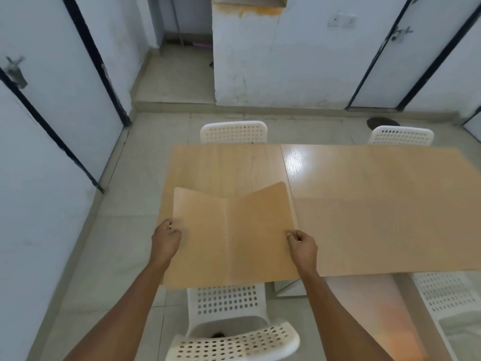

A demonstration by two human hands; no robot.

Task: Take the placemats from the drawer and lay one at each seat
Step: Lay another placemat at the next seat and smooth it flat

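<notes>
A tan placemat [231, 235], creased down its middle, is held over the near left corner of the wooden table [364, 199]. My left hand [166, 239] pinches its left edge. My right hand [303, 244] pinches its right edge. The mat's two halves angle up slightly from the crease, and its near edge overhangs the table above a white perforated chair [229, 321]. The mat's colour almost matches the tabletop. No drawer is in view.
Two white perforated chairs stand at the far side, chair [234, 132] and chair [402, 135]. Another white chair [447, 293] sits at the near right. Pale tiled floor [117, 230] runs left of the table, with doors on the walls.
</notes>
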